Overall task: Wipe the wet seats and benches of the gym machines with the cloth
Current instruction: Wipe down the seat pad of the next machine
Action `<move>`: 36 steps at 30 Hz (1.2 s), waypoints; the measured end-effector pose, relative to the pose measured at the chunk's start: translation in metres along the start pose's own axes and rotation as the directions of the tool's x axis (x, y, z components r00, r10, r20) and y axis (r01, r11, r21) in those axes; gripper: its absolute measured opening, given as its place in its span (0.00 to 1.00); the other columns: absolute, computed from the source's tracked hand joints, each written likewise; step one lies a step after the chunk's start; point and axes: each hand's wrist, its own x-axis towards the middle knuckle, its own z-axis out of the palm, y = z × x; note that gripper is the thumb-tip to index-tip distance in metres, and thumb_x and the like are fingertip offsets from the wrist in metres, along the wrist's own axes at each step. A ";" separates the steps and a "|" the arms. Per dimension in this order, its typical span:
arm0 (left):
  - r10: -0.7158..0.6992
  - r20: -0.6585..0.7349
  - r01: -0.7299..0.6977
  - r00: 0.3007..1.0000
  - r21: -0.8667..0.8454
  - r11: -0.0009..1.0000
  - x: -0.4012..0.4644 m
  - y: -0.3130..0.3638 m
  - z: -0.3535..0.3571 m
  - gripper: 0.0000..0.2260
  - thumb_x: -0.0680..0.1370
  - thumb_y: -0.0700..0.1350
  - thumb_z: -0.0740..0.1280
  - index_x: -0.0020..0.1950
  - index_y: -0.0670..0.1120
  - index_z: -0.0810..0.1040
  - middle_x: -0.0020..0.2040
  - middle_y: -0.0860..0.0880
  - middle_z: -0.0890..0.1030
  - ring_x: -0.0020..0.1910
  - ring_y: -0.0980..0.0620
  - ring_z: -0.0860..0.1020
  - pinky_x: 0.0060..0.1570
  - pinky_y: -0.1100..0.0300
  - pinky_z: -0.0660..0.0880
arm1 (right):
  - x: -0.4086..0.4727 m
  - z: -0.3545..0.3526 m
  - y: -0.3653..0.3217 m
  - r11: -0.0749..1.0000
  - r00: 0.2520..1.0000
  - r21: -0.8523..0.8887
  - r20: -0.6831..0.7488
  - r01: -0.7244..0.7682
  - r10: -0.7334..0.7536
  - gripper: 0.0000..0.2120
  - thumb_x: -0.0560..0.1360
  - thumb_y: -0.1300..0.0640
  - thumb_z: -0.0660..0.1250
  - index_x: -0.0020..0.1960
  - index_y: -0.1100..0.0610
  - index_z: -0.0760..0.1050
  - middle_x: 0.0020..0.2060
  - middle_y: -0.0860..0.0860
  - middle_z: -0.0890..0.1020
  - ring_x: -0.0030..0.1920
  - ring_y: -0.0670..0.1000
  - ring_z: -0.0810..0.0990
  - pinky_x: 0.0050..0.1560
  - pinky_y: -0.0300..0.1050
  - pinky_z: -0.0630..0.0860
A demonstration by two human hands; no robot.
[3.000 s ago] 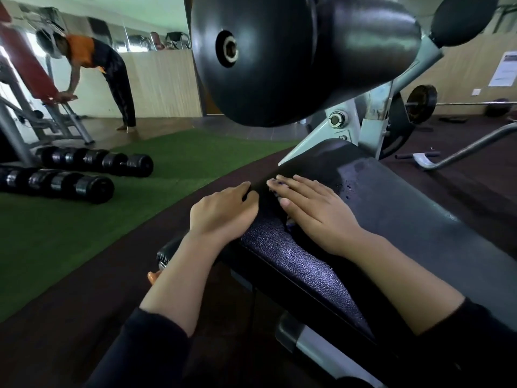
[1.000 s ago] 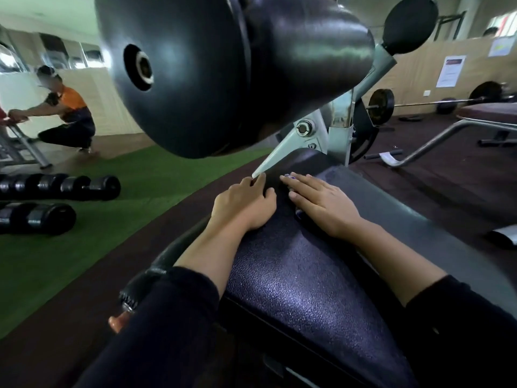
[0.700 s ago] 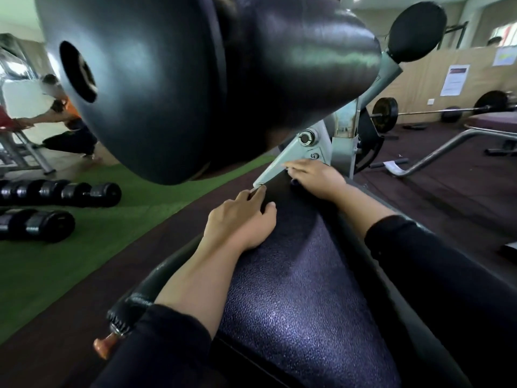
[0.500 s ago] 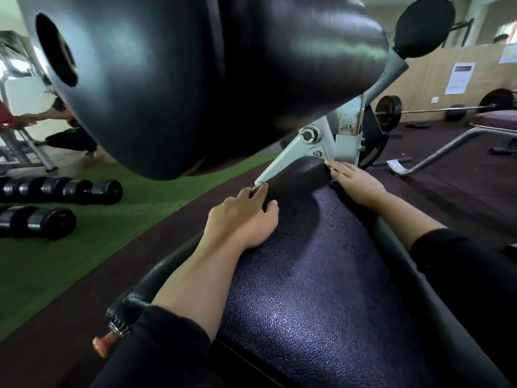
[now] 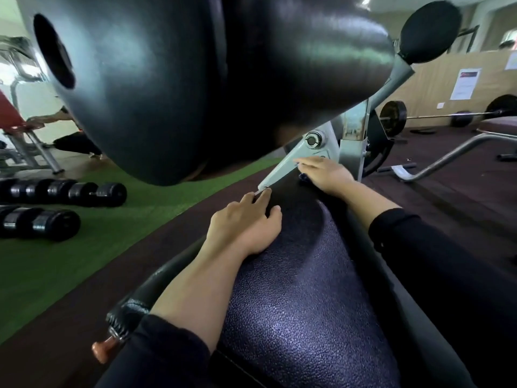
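**Both hands on the padded bench under the big roller**

Where the black roller pad (image 5: pixel 195 79) fills the upper view, the dark textured bench (image 5: pixel 302 303) runs beneath it from near right to far centre. Green turf (image 5: pixel 70 242) lies to the left, with a row of dumbbells (image 5: pixel 64 191) on it, and a barbell (image 5: pixel 447 116) sits far right. Another person (image 5: pixel 72 135) crouches far left by a red-padded machine. The left hand (image 5: pixel 246 225) rests palm down on the bench's left edge, fingers (image 5: pixel 263 196) loosely spread, holding nothing. The right hand (image 5: pixel 327 175) lies flat at the bench's far end, beside the pale metal bracket (image 5: pixel 293 161), pressing a small dark blue cloth (image 5: pixel 303 177), only a corner of which shows under its fingers.
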 end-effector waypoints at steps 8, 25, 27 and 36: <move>0.005 0.003 -0.005 1.000 -0.012 1.000 0.000 0.001 -0.001 0.24 0.82 0.58 0.46 0.78 0.57 0.53 0.77 0.53 0.59 0.71 0.45 0.66 0.63 0.49 0.66 | -0.079 0.004 0.008 1.000 0.994 0.025 -0.106 -0.014 0.017 0.18 0.79 0.60 0.54 0.63 0.67 0.73 0.68 0.58 0.71 0.65 0.64 0.73 0.64 0.58 0.70; 0.004 0.002 -0.004 1.000 -0.025 1.000 0.002 0.001 0.000 0.24 0.81 0.58 0.47 0.77 0.56 0.56 0.75 0.50 0.63 0.68 0.43 0.70 0.56 0.51 0.67 | -0.003 -0.006 -0.029 0.880 0.939 0.332 0.074 -0.340 0.335 0.17 0.80 0.50 0.51 0.64 0.44 0.72 0.68 0.47 0.71 0.67 0.53 0.69 0.63 0.49 0.65; -0.004 0.016 0.004 1.000 -0.015 1.000 0.002 0.001 -0.002 0.24 0.81 0.57 0.47 0.77 0.55 0.56 0.75 0.50 0.63 0.67 0.42 0.70 0.56 0.50 0.67 | -0.013 -0.007 -0.039 0.890 0.954 0.351 0.050 -0.293 0.295 0.17 0.79 0.51 0.52 0.64 0.45 0.73 0.68 0.46 0.72 0.67 0.51 0.69 0.67 0.50 0.65; -0.104 -0.172 0.055 0.980 -0.269 0.962 -0.082 -0.069 -0.037 0.12 0.77 0.58 0.58 0.59 0.64 0.75 0.56 0.59 0.81 0.58 0.50 0.78 0.58 0.55 0.72 | -0.050 -0.026 -0.111 0.836 0.993 0.548 -0.073 -0.037 0.092 0.14 0.82 0.53 0.55 0.64 0.48 0.74 0.62 0.46 0.77 0.63 0.46 0.74 0.65 0.49 0.69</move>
